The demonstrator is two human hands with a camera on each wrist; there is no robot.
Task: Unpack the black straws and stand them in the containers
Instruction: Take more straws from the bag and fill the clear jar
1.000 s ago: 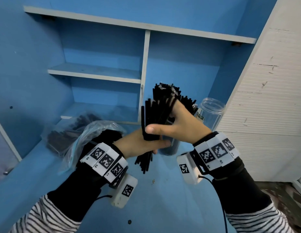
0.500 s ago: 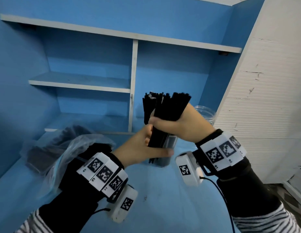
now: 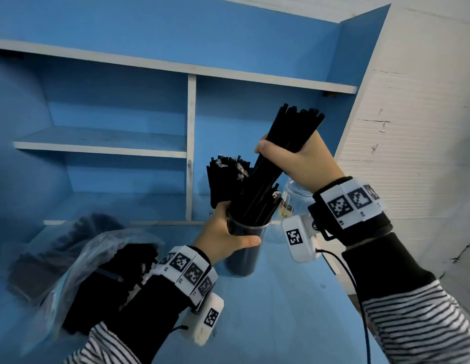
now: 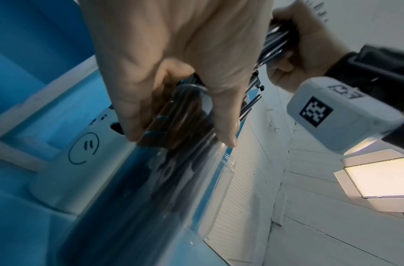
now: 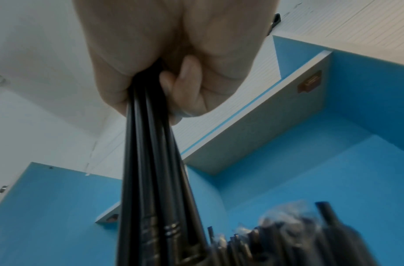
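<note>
- Splitting the load is what has just happened: a moment ago both hands held one bunch together above the desk, and now the right hand [image 3: 305, 160] has lifted its own bundle of black straws [image 3: 289, 135] clear, fingers clamped round it.
- That bundle tilts, upper ends toward the far right corner of the shelving unit [image 3: 192, 143], lower ends already dipping into the mouth of the clear container [image 3: 244, 248].
- The left hand [image 3: 223, 237] has dropped from the bunch to the container, and now wraps round it just below the rim, steadying it near the back edge of the desk [image 3: 281, 311].
- More straws already stand in it, and a second batch rises just behind the left hand.
- A second clear jar [image 3: 294, 198] waits just behind, partly hidden by the right wrist.
- The plastic bag [image 3: 79, 269] with the remaining straws lies toward the left edge.
- My guess: this bundle is about to be let down and released, with plenty still bagged.
</note>
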